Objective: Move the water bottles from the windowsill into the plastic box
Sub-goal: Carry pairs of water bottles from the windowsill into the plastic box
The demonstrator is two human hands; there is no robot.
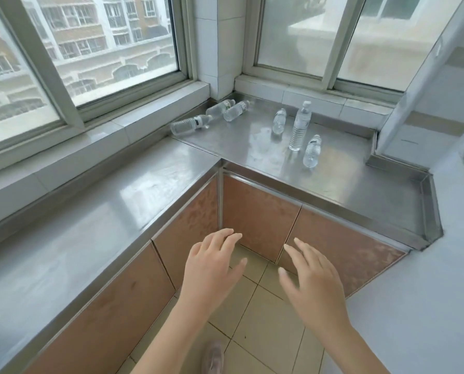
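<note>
On the steel counter under the corner windows: six clear water bottles, none yet picked up.
Lying bottles by the left window: three on their sides near the corner, one long bottle [190,125] nearest the counter's edge, a second bottle [220,108] tucked against the tiled sill, a third bottle [235,111] just beside it.
Bottles to the right: a tall bottle [301,126] stands upright; a small bottle [279,121] is to its left and another small bottle [312,151] leans nearer the front edge (whether these two stand or lie tilted is hard to tell).
Counter: the steel counter [144,184] wraps the corner, with brown cupboard doors [258,211] below it.
Left hand: the left hand [209,268] is spread and empty, fingers loose, held over the floor tiles, well apart from every bottle.
Right hand: the right hand [311,282] is likewise spread and empty, palm down, grasping nothing.
Plastic box: not in view anywhere, so where it sits cannot be told.
Progress: by my reading the task is at its start, or between trips; all six visible bottles remain to be moved, and how many (if any) are already boxed cannot be known.
Next need: a reach forward to the nearest bottles, likely one per hand.
</note>
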